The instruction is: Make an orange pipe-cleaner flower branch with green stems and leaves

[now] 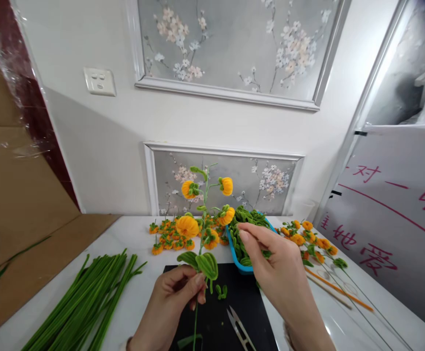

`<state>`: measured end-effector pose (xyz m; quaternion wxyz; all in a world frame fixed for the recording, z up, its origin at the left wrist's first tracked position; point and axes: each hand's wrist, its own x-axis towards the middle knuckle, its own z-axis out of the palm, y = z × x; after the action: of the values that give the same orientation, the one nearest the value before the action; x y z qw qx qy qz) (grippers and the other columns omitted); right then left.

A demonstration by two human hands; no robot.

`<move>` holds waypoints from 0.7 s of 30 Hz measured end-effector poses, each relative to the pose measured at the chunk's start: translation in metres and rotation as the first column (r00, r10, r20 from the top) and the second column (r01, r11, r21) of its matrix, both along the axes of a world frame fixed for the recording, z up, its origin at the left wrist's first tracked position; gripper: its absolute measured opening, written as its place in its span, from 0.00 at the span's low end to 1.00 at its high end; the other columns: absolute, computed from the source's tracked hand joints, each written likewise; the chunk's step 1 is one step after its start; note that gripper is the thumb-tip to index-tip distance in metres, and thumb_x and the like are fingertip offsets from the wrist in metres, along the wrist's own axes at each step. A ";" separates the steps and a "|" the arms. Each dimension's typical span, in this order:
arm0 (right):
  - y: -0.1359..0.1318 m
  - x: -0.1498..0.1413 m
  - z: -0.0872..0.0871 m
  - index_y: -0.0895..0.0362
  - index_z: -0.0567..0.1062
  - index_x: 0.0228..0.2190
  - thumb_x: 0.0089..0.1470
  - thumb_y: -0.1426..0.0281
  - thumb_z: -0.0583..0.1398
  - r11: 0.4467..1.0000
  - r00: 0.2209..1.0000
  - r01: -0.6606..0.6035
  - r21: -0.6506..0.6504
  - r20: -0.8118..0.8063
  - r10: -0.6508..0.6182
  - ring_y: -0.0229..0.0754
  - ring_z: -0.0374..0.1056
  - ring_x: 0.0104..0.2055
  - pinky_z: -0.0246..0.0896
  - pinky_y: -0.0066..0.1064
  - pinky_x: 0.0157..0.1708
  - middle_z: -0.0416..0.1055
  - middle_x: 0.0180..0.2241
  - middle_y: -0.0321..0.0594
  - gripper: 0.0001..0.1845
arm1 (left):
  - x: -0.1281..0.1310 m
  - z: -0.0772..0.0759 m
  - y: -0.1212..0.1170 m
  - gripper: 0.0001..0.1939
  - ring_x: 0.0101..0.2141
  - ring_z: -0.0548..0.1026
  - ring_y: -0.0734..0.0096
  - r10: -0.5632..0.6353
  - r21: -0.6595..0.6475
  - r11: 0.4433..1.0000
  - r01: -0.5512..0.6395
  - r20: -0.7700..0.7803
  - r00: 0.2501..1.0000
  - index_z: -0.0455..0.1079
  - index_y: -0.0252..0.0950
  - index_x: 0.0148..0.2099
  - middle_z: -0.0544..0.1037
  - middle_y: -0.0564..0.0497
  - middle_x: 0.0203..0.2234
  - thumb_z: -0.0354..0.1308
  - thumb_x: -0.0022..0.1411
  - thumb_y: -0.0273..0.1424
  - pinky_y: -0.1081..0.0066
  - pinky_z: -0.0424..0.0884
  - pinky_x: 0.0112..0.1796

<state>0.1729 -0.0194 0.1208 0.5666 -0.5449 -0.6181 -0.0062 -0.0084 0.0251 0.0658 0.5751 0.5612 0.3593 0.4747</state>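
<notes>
My left hand (173,295) is closed round the green stem of a pipe-cleaner branch (205,219), held upright over a black mat (230,312). The branch carries several orange pumpkin-like balls and green looped leaves. My right hand (276,265) reaches over a blue tray (236,258) full of green pipe-cleaner leaves, thumb and forefinger pinched together near the leaves. What the pinch holds, if anything, is too small to see.
A bundle of green pipe cleaners (88,302) lies at the left. Loose orange balls (168,236) sit behind the branch. More finished stems (318,246) lie at the right. Small snips (239,329) and a green scrap (221,291) rest on the mat. Cardboard stands left.
</notes>
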 end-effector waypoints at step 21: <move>0.000 -0.002 -0.002 0.54 0.78 0.36 0.58 0.67 0.55 0.999 0.998 0.008 -0.046 0.056 -0.005 0.40 0.73 0.32 0.66 0.26 0.34 0.78 0.34 0.37 0.12 | -0.009 -0.004 0.013 0.11 0.23 0.65 0.76 0.065 0.007 0.998 -0.065 0.003 0.998 0.67 0.35 0.25 0.69 0.57 0.19 0.63 0.53 0.35 0.75 0.61 0.27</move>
<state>0.1711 -0.0196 0.1184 0.5362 -0.5595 -0.6320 -0.0090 -0.0172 0.0384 0.0615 0.5578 0.5504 0.3748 0.4953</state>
